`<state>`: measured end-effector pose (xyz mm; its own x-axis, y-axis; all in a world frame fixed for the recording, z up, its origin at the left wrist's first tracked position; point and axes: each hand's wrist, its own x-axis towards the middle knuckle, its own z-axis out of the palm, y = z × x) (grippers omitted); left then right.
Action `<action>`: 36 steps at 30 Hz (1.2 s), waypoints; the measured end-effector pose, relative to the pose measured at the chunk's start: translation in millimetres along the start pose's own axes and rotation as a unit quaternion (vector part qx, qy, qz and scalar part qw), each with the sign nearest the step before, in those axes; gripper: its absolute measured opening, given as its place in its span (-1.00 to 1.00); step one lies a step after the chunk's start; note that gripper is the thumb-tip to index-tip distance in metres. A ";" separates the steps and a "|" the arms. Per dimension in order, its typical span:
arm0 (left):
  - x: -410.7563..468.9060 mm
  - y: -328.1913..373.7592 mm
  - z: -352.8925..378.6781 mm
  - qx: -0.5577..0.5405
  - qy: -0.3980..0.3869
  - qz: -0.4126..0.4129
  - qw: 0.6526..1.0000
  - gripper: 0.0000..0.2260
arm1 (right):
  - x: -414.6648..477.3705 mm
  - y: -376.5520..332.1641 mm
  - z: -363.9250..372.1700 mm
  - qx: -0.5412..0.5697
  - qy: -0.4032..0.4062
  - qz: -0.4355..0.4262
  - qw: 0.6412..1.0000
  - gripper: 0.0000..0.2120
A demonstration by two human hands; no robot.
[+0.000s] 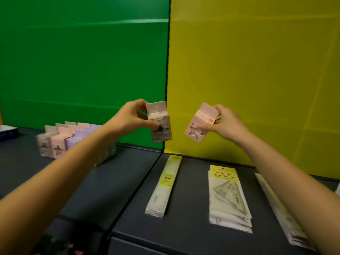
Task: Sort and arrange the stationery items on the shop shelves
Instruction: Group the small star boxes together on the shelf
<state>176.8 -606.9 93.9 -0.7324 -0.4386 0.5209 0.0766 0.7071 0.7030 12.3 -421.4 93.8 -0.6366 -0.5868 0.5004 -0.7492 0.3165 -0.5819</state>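
Behind everything stood two bright panels, a green backdrop [82, 61] on the left and a yellow backdrop [257, 70] on the right, meeting at a dark vertical seam, with a dark grey shelf [103, 190] running below them and split by a ridge under that seam. At the far left, on the shelf against the green panel, a group of small boxes [60, 140] in pink, lilac and pale tones stood upright in close rows, blurred and partly hidden by the left forearm. The left hand [132, 118] was raised above the shelf near the seam, its fingers and thumb closed on a pinkish box [161, 124] held nearly upright, top flap standing up and a dark cut-out window on its front. Just beside it but apart, in front of the yellow panel, the right hand [226, 124] gripped a second pink box [200, 124] by its upper end, tilted so its bottom leaned toward the left, a star-shaped cut-out showing on its face. Below them on the right half of the shelf lay a stack of long ruler packs [163, 186], then, well apart, a stack of set-square packs [228, 197] with yellow header labels, and further right another stack of flat packs [279, 210] half covered by the right forearm.
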 end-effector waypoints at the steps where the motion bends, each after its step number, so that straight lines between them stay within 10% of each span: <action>1: -10.1 -2.0 -17.1 0.003 0.000 -0.008 1.000 -0.64 | -4.8 -11.7 3.3 0.014 -0.012 -0.009 1.000 -0.53; 19: -134.7 -117.2 -262.2 0.084 -0.037 -0.132 0.987 -0.71 | -45.6 -201.4 186.3 0.083 -0.157 -0.054 0.982 -0.52; 36: -103.2 -234.1 -288.9 -0.031 -0.062 -0.115 0.991 -0.78 | -25.9 -247.0 318.7 0.002 -0.157 -0.031 0.987 -0.48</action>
<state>429.9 -887.4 15.5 -0.8123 -0.5100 0.2829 -0.0629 0.5589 0.8269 272.2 -721.8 20.2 -0.5002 -0.8075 0.3127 -0.7842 0.2693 -0.5591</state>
